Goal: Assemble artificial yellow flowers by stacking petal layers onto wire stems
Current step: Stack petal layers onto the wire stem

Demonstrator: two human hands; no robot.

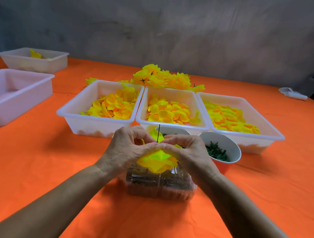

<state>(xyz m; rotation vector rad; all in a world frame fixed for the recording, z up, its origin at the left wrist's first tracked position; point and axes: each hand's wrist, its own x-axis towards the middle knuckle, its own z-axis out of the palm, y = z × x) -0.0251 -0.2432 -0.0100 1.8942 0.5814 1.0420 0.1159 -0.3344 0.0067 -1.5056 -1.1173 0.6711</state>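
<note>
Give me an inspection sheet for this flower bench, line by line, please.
Surface: orange tablecloth, creased.
Job's things: three white trays of yellow petals, left tray, middle tray, right tray; pile of finished flowers behind them; half-built flower on a thin wire stem; cup of green parts; clear box below the hands.
Clutter: near white tray at far left looks empty; far white tray holds a yellow piece; small white object at far right.
Grippers: left hand and right hand both pinch the flower at the stem.
Cables: nothing seen.
Surroundings: grey wall.
</note>
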